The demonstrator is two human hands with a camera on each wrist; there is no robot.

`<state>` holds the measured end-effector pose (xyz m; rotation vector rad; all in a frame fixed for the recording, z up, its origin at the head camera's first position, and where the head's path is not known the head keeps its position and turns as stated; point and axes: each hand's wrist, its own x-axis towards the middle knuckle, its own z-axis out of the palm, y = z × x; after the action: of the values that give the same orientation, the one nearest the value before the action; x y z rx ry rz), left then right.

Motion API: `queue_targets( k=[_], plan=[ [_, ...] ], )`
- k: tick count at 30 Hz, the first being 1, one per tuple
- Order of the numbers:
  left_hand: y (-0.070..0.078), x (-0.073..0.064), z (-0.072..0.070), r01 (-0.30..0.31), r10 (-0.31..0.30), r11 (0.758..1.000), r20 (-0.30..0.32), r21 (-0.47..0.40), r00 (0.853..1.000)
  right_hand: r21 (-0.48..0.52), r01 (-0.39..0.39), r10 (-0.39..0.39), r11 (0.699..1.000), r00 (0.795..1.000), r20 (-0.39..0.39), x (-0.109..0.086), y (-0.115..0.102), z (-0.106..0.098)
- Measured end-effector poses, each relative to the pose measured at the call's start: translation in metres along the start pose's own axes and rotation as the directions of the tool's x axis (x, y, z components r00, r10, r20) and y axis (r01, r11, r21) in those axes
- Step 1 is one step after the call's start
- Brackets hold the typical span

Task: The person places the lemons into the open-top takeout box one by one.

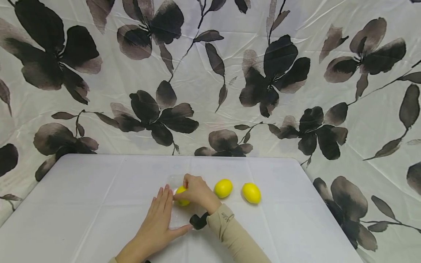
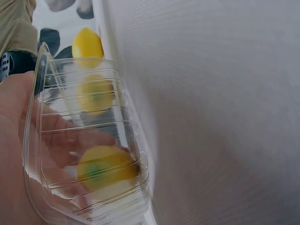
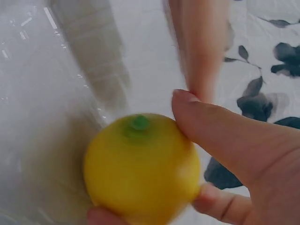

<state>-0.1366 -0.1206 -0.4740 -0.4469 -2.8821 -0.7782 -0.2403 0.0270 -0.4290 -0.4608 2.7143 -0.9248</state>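
A yellow lemon (image 1: 182, 202) with a green stem end (image 3: 139, 123) is gripped between the thumb and fingers of my right hand (image 1: 200, 191). It is inside a clear plastic container (image 1: 177, 220), whose ribbed wall (image 2: 79, 126) shows it through in the left wrist view. My left hand (image 1: 154, 223) lies along the container's left side, fingers straight and thumb spread toward its near edge. Two more lemons sit on the table right of my right hand: a nearer one (image 1: 223, 188) and a farther one (image 1: 251, 193).
The white-covered table (image 1: 92, 204) ends at a back edge against a hanging cloth (image 1: 210, 84) printed with dark flowers. A black device (image 1: 198, 221) is worn on my right wrist, by the beige sleeve (image 1: 236, 233).
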Motion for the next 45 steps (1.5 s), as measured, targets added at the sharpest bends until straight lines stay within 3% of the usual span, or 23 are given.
queue_targets(
  k=[9,22,45],
  plan=[
    [0.0,0.0,0.0,0.011,-0.011,1.0,-0.007,-0.005,1.0,0.085,-0.018,0.01,0.996,0.995,0.102,-0.003,0.001,-0.009],
    [-0.001,-0.001,0.002,-0.012,0.012,1.0,-0.008,0.007,1.0,0.035,-0.046,0.047,0.998,0.999,-0.02,-0.001,0.006,0.001],
    [-0.002,-0.002,0.003,-0.022,0.022,1.0,-0.038,0.005,0.999,0.057,-0.091,0.092,0.994,0.996,-0.018,-0.006,-0.001,0.002]
  ],
)
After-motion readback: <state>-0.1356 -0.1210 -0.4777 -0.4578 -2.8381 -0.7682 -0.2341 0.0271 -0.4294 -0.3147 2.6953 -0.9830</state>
